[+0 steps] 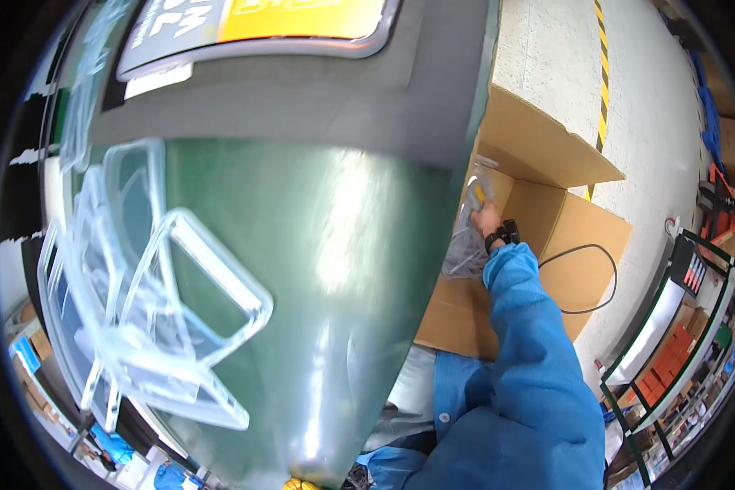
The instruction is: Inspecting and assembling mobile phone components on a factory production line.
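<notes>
Beside a green table (302,269) strewn with clear trays (180,302), the right hand (487,219) reaches into a cardboard box (539,220), fingers closed on clear plastic bags (465,245) inside.

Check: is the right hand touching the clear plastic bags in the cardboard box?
Touching. The head view shows the right hand reaching into the cardboard box, fingers closed on the bunch of clear plastic bags, no gap visible.

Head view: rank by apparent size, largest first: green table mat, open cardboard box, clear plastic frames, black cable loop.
1. Green table mat, though it is nearest the camera.
2. Open cardboard box.
3. Clear plastic frames, taken as a pile; also close to the lens, so its place against the box is unsure.
4. Black cable loop.
</notes>
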